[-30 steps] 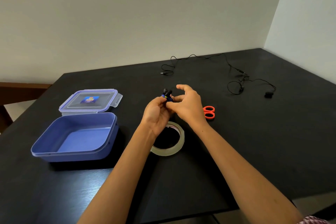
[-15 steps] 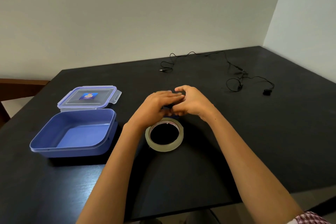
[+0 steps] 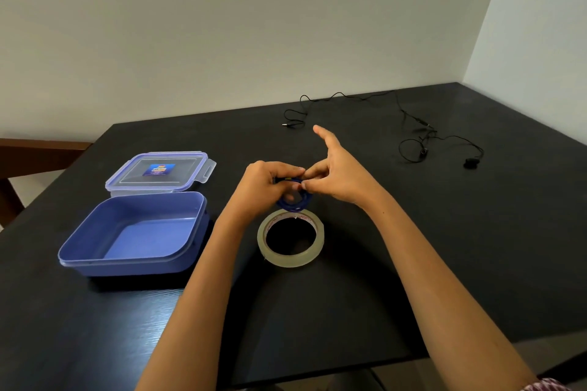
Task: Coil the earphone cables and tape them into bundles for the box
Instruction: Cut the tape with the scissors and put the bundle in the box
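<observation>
A coiled blue earphone cable [image 3: 295, 200] hangs between my two hands, just above the roll of clear tape [image 3: 290, 240]. My left hand [image 3: 266, 184] grips the top of the coil with curled fingers. My right hand [image 3: 336, 174] pinches the coil's right side, with its index finger pointing up and away. A loose black earphone cable [image 3: 413, 133] lies spread across the far right of the black table [image 3: 444, 263]. The open blue box [image 3: 136, 232] stands at the left.
The box's clear lid [image 3: 158, 171] lies flat behind the box. The table's near edge runs along the bottom right. A wooden chair back [image 3: 19, 165] shows at the far left. Walls close the back and right.
The coil now hangs visibly below my fingers, and my right index finger has lifted. The orange scissors seen one second ago are hidden behind my right hand.
</observation>
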